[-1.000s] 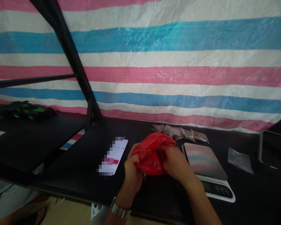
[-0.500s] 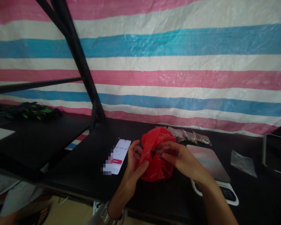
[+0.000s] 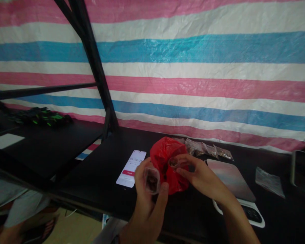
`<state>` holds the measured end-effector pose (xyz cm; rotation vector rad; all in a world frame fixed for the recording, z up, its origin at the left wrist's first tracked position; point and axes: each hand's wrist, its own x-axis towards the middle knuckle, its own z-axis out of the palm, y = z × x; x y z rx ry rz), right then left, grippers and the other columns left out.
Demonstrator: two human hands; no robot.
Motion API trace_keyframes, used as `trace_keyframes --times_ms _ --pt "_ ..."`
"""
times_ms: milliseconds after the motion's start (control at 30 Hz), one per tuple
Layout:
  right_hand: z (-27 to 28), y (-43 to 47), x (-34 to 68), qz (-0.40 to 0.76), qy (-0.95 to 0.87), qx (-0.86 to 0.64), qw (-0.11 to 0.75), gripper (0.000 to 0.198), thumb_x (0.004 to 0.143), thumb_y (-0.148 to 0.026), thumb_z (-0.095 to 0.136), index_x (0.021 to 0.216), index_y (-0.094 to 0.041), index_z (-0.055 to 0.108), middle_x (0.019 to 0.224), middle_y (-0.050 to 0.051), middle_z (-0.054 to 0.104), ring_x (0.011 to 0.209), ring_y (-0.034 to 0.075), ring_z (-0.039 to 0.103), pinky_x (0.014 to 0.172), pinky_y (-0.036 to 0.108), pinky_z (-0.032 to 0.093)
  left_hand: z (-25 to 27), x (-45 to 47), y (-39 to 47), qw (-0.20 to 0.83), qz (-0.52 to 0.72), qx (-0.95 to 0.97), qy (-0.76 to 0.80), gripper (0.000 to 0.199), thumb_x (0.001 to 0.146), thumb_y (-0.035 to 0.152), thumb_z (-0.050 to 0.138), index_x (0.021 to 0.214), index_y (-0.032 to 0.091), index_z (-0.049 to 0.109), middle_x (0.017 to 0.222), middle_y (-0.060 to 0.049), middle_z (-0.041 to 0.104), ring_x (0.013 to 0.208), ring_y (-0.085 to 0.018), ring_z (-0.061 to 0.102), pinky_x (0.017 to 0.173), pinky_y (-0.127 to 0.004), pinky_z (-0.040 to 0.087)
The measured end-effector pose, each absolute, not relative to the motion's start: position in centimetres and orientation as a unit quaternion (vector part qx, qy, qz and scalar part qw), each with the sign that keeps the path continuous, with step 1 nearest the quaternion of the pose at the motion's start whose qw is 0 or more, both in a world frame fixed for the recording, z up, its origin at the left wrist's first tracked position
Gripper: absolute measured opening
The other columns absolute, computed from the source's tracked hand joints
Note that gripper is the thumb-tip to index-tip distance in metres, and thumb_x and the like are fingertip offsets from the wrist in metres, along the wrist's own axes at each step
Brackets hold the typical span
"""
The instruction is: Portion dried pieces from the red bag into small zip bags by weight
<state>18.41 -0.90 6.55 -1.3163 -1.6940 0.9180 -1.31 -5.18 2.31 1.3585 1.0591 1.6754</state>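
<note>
My left hand point(image 3: 147, 200) holds up a small clear plastic bag point(image 3: 151, 179) with dark brown bits in it, just in front of a crumpled red plastic bag point(image 3: 167, 159) lying on the black table point(image 3: 96, 169). My right hand point(image 3: 198, 174) pinches a small clear scoop or cup point(image 3: 173, 163) holding brown bits, right at the red bag's mouth. A digital scale point(image 3: 230, 178) sits under my right forearm. Several filled small clear bags point(image 3: 208, 149) lie in a row behind the red bag.
A lit phone point(image 3: 131, 168) showing a timer lies left of the red bag. An empty clear bag point(image 3: 269, 177) and a dark tray point(image 3: 303, 167) lie at the right. A black frame post point(image 3: 96, 67) rises at the left. A striped tarp point(image 3: 193, 67) hangs behind.
Both hands were working inside the red bag. My left hand has since drawn back toward me holding a small clear bag, and my right hand has lifted a small scoop out of the red bag.
</note>
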Motion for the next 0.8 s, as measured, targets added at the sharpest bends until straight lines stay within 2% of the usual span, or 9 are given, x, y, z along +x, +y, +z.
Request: trace_keyframes --times_ms 100,233,333,567,800 --pt "7.2 -1.2 18.2 0.371 -0.675 -0.492 0.407 0.027 0.088 -0.022 0.07 0.115 -0.024 0.076 0.113 0.005 0.082 0.106 0.022 0.075 0.1 0.039 0.056 1.7 -0.7 -3.8 0.428 0.572 0.562 0.417 0.05 0.103 0.037 0.062 0.148 0.031 0.041 0.122 -0.006 0.064 0.115 -0.022 0.064 0.105 -0.037 0.048" --pt "8.1 -1.8 17.7 0.361 -0.682 -0.467 0.432 0.028 0.091 -0.024 0.071 0.119 -0.027 0.075 0.12 0.003 0.078 0.11 0.021 0.073 0.104 0.038 0.055 1.1 -0.7 -1.8 0.458 0.527 0.571 0.432 0.032 0.103 0.035 0.061 0.132 0.026 0.05 0.117 -0.005 0.068 0.111 -0.021 0.067 0.101 -0.037 0.051" --pt "8.3 -2.2 16.9 0.324 -0.712 -0.463 0.416 0.031 0.092 -0.017 0.068 0.12 -0.028 0.075 0.12 0.003 0.074 0.112 0.021 0.071 0.106 0.038 0.053 0.8 -0.6 -1.4 0.469 0.517 0.582 0.418 0.025 0.101 0.03 0.063 0.125 0.025 0.054 0.118 -0.005 0.07 0.111 -0.022 0.069 0.1 -0.037 0.052" --pt "8.0 -2.5 15.4 0.238 -0.779 -0.46 0.353 0.05 0.092 0.002 0.055 0.123 -0.03 0.077 0.125 0.006 0.065 0.114 0.02 0.068 0.106 0.035 0.055 0.1 -0.4 -1.5 0.486 0.503 0.587 0.408 0.039 0.096 0.02 0.062 0.134 0.025 0.055 0.132 -0.009 0.068 0.125 -0.026 0.066 0.111 -0.043 0.049" --pt "8.7 -2.8 14.8 0.231 -0.792 -0.458 0.332 0.048 0.095 0.001 0.052 0.124 -0.029 0.076 0.13 0.006 0.067 0.116 0.021 0.069 0.11 0.038 0.054 0.3 -0.3 -1.8 0.486 0.518 0.588 0.387 0.045 0.096 0.023 0.062 0.139 0.024 0.05 0.143 -0.011 0.061 0.136 -0.027 0.06 0.118 -0.045 0.044"
